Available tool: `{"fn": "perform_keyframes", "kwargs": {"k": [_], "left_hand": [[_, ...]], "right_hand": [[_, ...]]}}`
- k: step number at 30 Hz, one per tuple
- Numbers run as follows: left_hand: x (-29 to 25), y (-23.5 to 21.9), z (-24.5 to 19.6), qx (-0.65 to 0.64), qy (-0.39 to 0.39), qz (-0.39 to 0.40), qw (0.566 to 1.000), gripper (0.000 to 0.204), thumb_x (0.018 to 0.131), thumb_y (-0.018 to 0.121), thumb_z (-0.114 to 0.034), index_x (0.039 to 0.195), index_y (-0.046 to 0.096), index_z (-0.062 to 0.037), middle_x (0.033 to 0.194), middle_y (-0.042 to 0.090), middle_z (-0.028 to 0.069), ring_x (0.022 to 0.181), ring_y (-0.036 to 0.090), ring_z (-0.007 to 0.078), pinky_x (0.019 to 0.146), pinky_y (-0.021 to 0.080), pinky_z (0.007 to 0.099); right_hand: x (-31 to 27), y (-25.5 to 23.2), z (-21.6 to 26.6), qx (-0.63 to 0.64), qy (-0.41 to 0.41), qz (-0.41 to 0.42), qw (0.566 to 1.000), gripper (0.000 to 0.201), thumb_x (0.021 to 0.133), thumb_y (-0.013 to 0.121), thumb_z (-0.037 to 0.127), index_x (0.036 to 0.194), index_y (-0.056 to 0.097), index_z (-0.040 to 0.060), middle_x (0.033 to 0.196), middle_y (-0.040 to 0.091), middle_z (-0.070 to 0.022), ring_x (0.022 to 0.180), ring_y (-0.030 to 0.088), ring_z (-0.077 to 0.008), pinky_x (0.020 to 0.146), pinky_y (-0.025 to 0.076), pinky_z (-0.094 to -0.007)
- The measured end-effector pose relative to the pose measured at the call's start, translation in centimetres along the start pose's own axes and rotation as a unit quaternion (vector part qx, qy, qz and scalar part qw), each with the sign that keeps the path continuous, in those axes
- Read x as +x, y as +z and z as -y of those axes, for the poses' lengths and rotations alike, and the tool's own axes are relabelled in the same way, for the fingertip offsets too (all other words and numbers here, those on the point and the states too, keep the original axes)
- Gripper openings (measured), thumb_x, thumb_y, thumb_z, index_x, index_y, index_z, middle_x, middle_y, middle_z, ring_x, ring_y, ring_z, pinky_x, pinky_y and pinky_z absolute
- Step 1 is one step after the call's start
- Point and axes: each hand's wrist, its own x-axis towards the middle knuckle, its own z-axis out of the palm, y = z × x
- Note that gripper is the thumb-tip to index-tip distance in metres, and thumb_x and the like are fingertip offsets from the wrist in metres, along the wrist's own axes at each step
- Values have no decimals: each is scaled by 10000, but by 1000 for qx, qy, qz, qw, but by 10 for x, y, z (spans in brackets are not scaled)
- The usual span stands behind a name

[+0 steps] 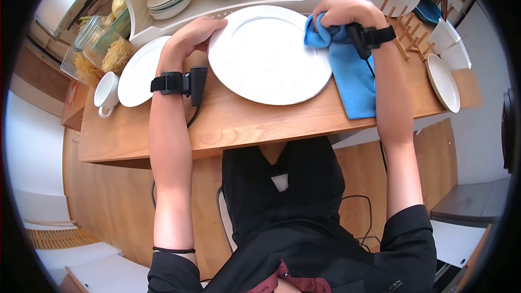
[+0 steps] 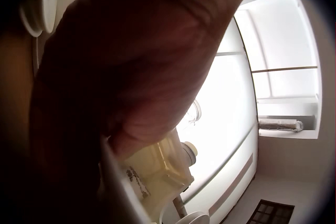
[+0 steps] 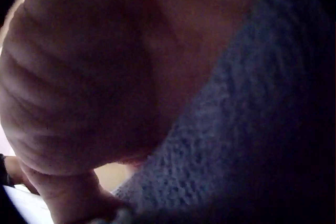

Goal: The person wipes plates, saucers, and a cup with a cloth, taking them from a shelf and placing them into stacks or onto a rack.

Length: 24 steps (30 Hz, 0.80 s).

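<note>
A large white plate [image 1: 266, 59] is held over the wooden table in the head view. At its left rim, my left hand [image 1: 194, 36] grips the edge, thumb on top and the other fingers hidden beneath. The left wrist view shows that hand [image 2: 136, 71] dark and close, with the plate's rim [image 2: 125, 190] beside it. My right hand [image 1: 348, 13] holds a bunched blue cloth [image 1: 353, 84] against the plate's right rim, and the cloth's loose end hangs down onto the table. Up close in the right wrist view, the fuzzy cloth [image 3: 220, 134] lies against the palm.
Another white plate [image 1: 138, 78] and a white mug [image 1: 107, 93] stand at the left, near pasta jars [image 1: 100, 49]. Behind is a cream shelf [image 1: 157, 29] with stacked bowls and plates. At the right are a wooden dish rack [image 1: 404, 35] and an oval dish [image 1: 443, 83].
</note>
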Motion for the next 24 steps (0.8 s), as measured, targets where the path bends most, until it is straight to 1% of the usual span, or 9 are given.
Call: {"fn": "perform_keyframes", "kwargs": {"k": [1, 4, 8, 11, 14, 19, 20, 22, 24], "left_hand": [[-4, 2, -1, 37, -12, -13, 999, 465, 966, 513, -418, 1082, 641, 14, 897, 664, 94, 743, 619, 151, 622, 532, 321], [-8, 3, -6, 117, -76, 0, 990, 499, 958, 499, -471, 1053, 656, -7, 867, 662, 85, 729, 616, 151, 606, 530, 329], [-3, -1, 0, 185, -134, 31, 973, 536, 949, 490, -524, 884, 666, -22, 740, 652, 98, 583, 610, 164, 478, 493, 318], [-10, 2, -9, 214, -137, 32, 967, 558, 944, 496, -529, 759, 657, -28, 626, 631, 92, 498, 604, 179, 434, 469, 299], [-5, 0, -5, 256, -120, 26, 959, 572, 928, 506, -520, 794, 673, 11, 660, 656, 113, 544, 639, 209, 504, 514, 298], [-6, -4, -5, 280, -92, -19, 955, 523, 940, 540, -458, 759, 680, 12, 549, 601, 89, 456, 589, 199, 391, 451, 319], [-2, -2, -1, 270, -89, -22, 959, 523, 940, 540, -458, 759, 680, 12, 549, 601, 89, 456, 589, 199, 391, 451, 319], [5, -2, 7, 262, 48, -62, 962, 472, 930, 562, -407, 750, 683, 13, 539, 593, 93, 451, 581, 197, 400, 455, 323], [7, -1, 8, 257, 54, -54, 963, 457, 924, 570, -384, 738, 679, 19, 536, 589, 95, 452, 577, 193, 408, 456, 323]], "right_hand": [[-8, -6, -3, -6, 77, 5, 997, 372, 611, 565, 117, 943, 726, 63, 864, 680, -94, 763, 620, -216, 711, 505, -294], [-12, -9, -38, -7, 138, -34, 990, 416, 622, 550, 135, 1009, 675, 47, 748, 606, -76, 673, 563, -195, 615, 475, -336], [-3, -10, -86, -87, 226, -46, 969, 524, 617, 599, 149, 1137, 664, 155, 956, 693, -91, 840, 647, -229, 733, 508, -375], [-10, -15, -112, -28, 269, -31, 962, 537, 652, 640, 188, 1188, 655, 198, 1131, 678, -94, 995, 649, -249, 829, 509, -364], [-25, -13, -112, -15, 275, -62, 959, 531, 692, 691, 266, 1220, 642, 225, 1222, 643, -79, 1089, 618, -255, 921, 485, -362], [-28, -17, -102, 21, 263, -29, 964, 744, 697, 776, 496, 1330, 572, 163, 1337, 570, -97, 1192, 551, -238, 1019, 406, -348], [-28, -19, -101, 16, 250, -24, 968, 739, 703, 777, 473, 1334, 568, 151, 1312, 589, -100, 1179, 559, -239, 1005, 415, -344], [-28, -20, -109, 7, 228, -14, 974, 720, 704, 791, 418, 1328, 571, 135, 1266, 617, -101, 1151, 571, -225, 979, 429, -331], [-24, -18, -121, 17, 212, 2, 977, 604, 730, 785, 231, 1292, 596, 116, 1184, 647, -98, 1087, 583, -197, 935, 447, -312]]}}
